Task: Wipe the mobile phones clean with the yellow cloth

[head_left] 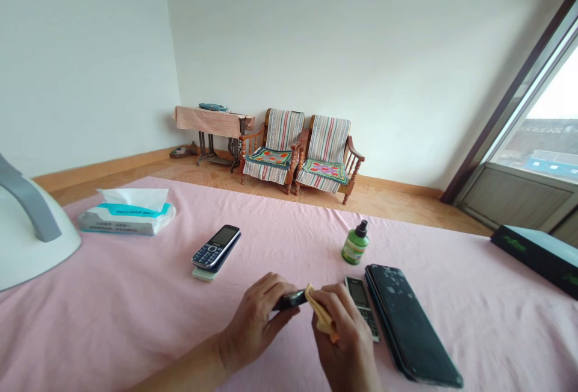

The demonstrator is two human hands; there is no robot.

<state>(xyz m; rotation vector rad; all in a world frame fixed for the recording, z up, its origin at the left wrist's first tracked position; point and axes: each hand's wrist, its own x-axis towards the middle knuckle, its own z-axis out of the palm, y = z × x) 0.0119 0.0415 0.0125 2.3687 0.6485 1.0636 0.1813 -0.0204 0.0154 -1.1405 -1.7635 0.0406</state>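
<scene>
My left hand [259,317] is closed around a small dark phone [292,300], held edge-on above the pink cloth so its face cannot be made out. In my right hand [345,332] a yellow cloth [321,317] is bunched up, pressed against the phone's right end. Just beyond my right hand lies a silver and black keypad phone [356,292], partly hidden by the fingers. Beside it is a large flat black case [409,320] with worn spots. A green bottle with a black nozzle [355,244] stands behind them.
Another keypad phone [217,246] rests on a flat item at left. Farther left are a tissue pack [129,214] and a white appliance with a grey handle [31,229]. A black box [539,256] sits at the right edge. Two chairs [325,151] stand beyond the pink-covered surface [149,314].
</scene>
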